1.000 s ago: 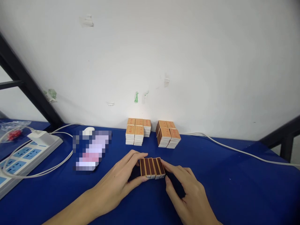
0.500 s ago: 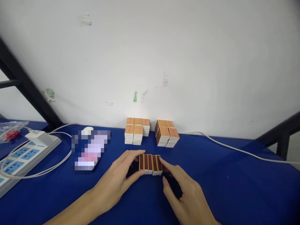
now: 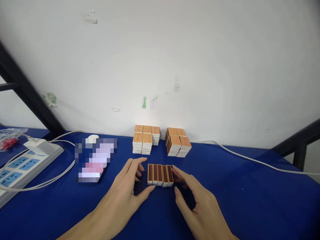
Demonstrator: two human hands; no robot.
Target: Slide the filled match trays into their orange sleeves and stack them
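Note:
A row of several matchboxes point(image 3: 160, 175) stands on edge on the blue tabletop, dark brown striking sides up and white ends toward me. Its front edge is slightly uneven. On the row's left, my left hand point(image 3: 127, 186) is open, thumb near the front left corner and fingers curved beyond the left end. My right hand point(image 3: 197, 196) is open at the right end, index fingertip beside the last box and thumb apart in front. Neither hand grips a box. Behind, matchboxes are piled in a left group point(image 3: 146, 140) and a right group point(image 3: 178, 142), labels up.
A white power strip point(image 3: 32, 170) with a plugged-in adapter point(image 3: 38, 146) lies at the left. Near it is a blurred-out phone point(image 3: 97, 160). A white cable point(image 3: 240, 161) runs along the right, by the wall point(image 3: 225, 83). Black metal bars point(image 3: 27, 90) slant at both sides.
My left hand has drawn slightly away from the row's left end, its fingertips leaving the boxes. My right index finger has shifted off the top of the end box to its side.

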